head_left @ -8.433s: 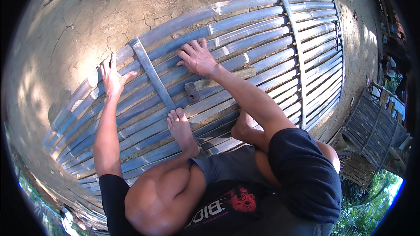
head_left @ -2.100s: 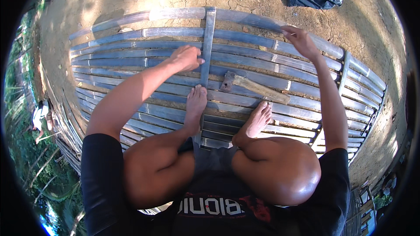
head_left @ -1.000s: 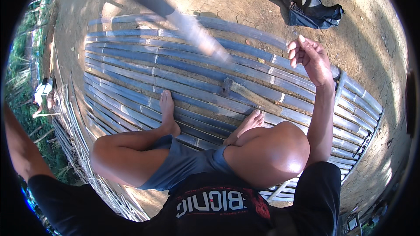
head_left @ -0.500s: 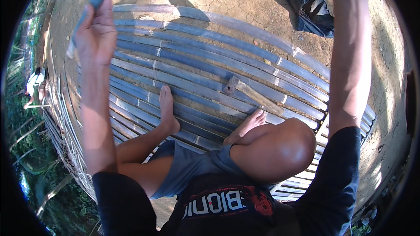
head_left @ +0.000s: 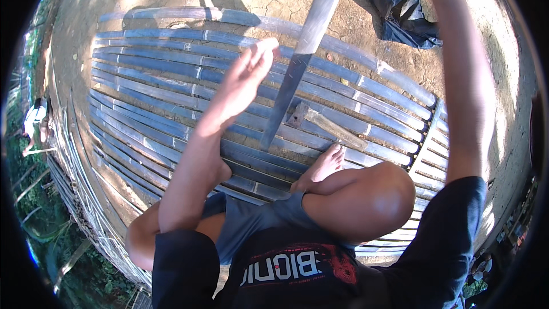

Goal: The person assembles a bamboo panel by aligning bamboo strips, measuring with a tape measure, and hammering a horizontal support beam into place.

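A long, flat grey blade (head_left: 306,43) comes down from the top edge and tapers to a narrow blunt end above the bamboo slats. Sunlight falls on its upper part, shade on its lower part. No teeth can be made out, and its far end is out of view. My left hand (head_left: 243,80) is raised to the left of the blade, apart from it, with fingers stretched out and nothing in them. My right forearm reaches up past the top edge, so my right hand is hidden. Between my feet and the far slats lies a short wooden-handled hammer or hatchet (head_left: 329,125).
I sit over a platform of split bamboo slats (head_left: 148,74), my bare right foot (head_left: 323,166) resting on it. A crumpled black plastic bag (head_left: 403,8) lies on the dirt at the far right. Thin sticks (head_left: 77,194) are piled at the left, near a distant person (head_left: 37,117).
My left hand has let go of a long grey-blue strip at the far left and moved right, toward the middle. The blade now slants across the centre. My right arm has shifted slightly.
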`<action>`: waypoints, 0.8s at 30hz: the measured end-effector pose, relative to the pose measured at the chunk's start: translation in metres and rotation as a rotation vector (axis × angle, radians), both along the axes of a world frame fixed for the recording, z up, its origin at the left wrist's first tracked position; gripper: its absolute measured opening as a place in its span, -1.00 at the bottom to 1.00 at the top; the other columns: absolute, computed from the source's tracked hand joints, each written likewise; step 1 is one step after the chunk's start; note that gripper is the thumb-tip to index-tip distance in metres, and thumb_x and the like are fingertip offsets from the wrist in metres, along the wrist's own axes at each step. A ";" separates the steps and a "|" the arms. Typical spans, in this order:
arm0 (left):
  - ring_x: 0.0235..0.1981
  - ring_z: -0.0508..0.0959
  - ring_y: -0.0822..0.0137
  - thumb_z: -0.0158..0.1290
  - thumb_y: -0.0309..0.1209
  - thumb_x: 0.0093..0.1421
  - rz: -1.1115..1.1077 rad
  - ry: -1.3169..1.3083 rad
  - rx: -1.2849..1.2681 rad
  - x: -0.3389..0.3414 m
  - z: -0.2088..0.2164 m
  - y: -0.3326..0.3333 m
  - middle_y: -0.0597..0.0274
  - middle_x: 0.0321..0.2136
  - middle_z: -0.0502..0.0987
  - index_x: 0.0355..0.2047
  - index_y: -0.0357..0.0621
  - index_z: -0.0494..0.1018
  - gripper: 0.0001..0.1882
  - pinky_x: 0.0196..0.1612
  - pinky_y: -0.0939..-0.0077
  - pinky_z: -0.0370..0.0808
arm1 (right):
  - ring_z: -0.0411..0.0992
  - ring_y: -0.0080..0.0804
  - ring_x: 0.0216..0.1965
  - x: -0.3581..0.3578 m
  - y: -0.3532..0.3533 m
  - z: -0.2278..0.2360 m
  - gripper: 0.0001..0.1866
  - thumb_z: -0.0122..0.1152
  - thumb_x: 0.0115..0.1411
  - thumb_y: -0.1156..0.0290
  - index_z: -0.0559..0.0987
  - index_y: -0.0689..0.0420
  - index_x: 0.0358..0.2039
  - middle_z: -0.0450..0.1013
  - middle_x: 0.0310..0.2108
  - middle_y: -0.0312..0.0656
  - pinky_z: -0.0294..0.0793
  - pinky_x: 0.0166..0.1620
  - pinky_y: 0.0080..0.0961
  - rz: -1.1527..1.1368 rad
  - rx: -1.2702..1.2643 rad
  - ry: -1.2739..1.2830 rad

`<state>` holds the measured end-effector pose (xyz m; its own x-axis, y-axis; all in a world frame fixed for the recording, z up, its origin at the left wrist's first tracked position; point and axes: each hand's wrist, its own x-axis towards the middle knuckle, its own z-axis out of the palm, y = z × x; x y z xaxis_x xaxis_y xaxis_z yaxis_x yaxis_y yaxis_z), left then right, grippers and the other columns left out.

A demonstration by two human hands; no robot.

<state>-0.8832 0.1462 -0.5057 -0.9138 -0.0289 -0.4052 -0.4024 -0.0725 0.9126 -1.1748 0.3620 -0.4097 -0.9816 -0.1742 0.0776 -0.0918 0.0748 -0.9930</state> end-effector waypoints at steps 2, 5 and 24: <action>-0.11 0.47 0.38 -0.06 -0.31 0.44 -0.049 -0.158 -0.047 0.026 -0.036 0.005 0.23 -0.11 0.55 0.07 -0.24 0.44 -0.68 0.02 0.49 0.38 | 0.39 -0.51 -0.50 0.021 -0.012 -0.077 -0.75 0.17 0.34 0.18 0.51 0.11 -0.34 0.38 -0.54 -0.34 0.47 -0.44 -0.37 0.012 0.047 -0.204; -0.25 0.48 0.34 -0.07 -0.37 0.42 -0.026 -0.162 -0.260 0.100 -0.098 -0.014 0.22 -0.28 0.54 -0.10 -0.30 0.47 -0.76 -0.09 0.47 0.39 | 0.58 -0.09 -0.13 0.088 -0.041 -0.152 -0.40 0.12 0.35 0.03 0.37 0.35 0.11 0.52 -0.06 0.12 0.65 -0.03 -0.18 0.143 0.089 -0.370; -0.48 0.52 0.16 0.04 -0.35 0.34 0.153 -0.562 -0.750 0.332 -0.180 -0.036 -0.01 -0.52 0.51 -0.21 -0.27 0.48 -0.80 -0.31 0.25 0.44 | 0.59 -0.33 -0.42 0.272 -0.090 -0.328 -0.77 0.17 0.35 0.37 0.53 0.33 -0.25 0.49 -0.33 -0.09 0.72 -0.36 -0.47 0.289 -0.148 -1.004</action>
